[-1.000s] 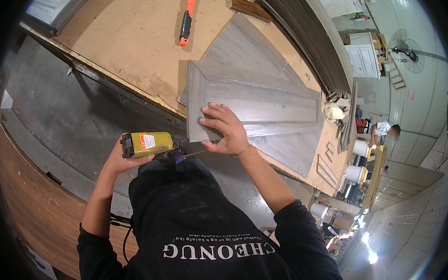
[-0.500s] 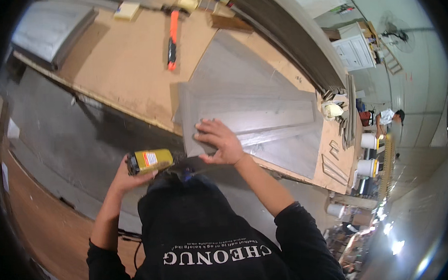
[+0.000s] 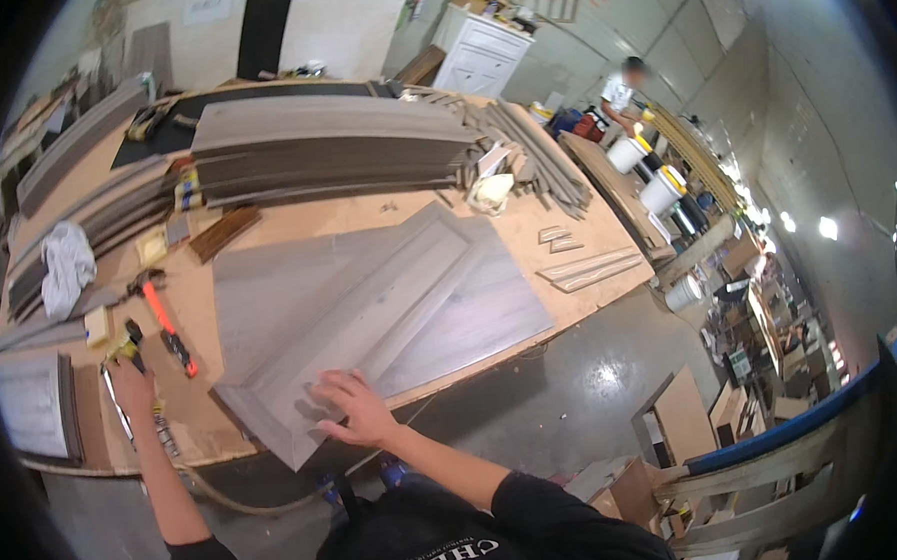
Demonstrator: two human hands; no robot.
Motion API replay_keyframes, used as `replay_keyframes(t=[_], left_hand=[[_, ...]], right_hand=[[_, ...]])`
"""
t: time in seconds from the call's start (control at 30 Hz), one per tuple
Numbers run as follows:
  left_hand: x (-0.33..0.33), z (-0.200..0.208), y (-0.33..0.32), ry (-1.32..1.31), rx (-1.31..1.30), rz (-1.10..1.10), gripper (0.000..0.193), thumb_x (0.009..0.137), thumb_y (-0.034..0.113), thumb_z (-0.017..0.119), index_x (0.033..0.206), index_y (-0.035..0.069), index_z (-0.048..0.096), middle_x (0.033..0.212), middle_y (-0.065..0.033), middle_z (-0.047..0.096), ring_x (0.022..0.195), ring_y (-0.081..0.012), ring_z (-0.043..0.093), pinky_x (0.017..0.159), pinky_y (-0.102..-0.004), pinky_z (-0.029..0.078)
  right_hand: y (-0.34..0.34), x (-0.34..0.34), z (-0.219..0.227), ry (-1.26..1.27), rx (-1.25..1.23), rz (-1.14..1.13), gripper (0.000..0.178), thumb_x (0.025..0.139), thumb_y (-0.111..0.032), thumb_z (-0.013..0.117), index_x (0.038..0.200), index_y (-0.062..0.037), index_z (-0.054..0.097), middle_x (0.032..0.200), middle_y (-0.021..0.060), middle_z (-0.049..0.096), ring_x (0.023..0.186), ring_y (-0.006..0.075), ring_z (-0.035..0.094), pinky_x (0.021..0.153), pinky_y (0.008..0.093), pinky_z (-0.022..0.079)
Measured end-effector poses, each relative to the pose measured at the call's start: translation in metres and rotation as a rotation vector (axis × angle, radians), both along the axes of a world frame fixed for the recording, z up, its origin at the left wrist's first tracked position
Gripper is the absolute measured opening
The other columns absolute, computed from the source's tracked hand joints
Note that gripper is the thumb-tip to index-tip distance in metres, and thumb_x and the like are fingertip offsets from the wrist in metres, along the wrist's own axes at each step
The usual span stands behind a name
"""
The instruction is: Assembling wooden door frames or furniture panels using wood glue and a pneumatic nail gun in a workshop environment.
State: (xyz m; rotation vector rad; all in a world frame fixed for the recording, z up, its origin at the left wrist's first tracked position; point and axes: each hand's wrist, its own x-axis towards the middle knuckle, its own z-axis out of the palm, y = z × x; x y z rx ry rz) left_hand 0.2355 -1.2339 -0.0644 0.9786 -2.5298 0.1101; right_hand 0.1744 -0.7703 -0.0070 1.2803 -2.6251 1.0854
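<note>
At the left of the workbench, my left hand (image 3: 133,387) is closed around a yellow-and-black nail gun (image 3: 126,341) with silver parts. It is low over the bench top; whether the tool touches the wood I cannot tell. My right hand (image 3: 357,408) lies with fingers spread on the near end of a long grey framed cabinet door (image 3: 344,305). That door rests slantwise across a wider flat grey panel (image 3: 515,302), and its near corner juts over the bench edge. A claw hammer (image 3: 162,311) with an orange-and-black handle lies between my left hand and the panel.
Stacked grey panels (image 3: 333,150) stand along the far side. A white-faced panel stack (image 3: 34,408) sits at the left end. Thin trim strips (image 3: 593,271) lie on the right. A hose (image 3: 248,499) droops below the front edge. Another person (image 3: 621,97) is far right, near white buckets (image 3: 628,152).
My left hand has carried the nail gun from beside the bench to over its left part. My right hand stays on the door. The view has turned and now takes in more of the workshop.
</note>
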Motion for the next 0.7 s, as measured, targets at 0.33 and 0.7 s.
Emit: replay_keyframes(t=[0.33,0.7], left_hand=[[-0.029,0.028,0.232,0.234,0.218,-0.479,0.03,0.083,0.024,0.065,0.101,0.0,0.062,0.096,-0.0181,0.057,0.095,-0.0381,0.053,0.082,-0.0455,0.043],[0.147,-0.01,0.358,0.384,1.137,-0.4,0.031,0.092,0.016,0.059,0.115,-0.004,0.06,0.103,-0.0119,0.064,0.087,-0.0211,0.063,0.068,-0.0312,0.051]], right_hand=[[0.122,-0.05,-0.023,-0.222,0.066,-0.789,0.077,0.078,-0.046,0.067,0.139,-0.0098,0.035,0.14,0.0171,0.041,0.135,0.0384,0.03,0.105,0.0665,0.014],[0.18,-0.07,-0.021,-0.305,0.127,-0.431,0.084,0.077,-0.048,0.067,0.143,-0.0101,0.031,0.142,0.0138,0.042,0.136,0.0338,0.031,0.109,0.058,0.02]])
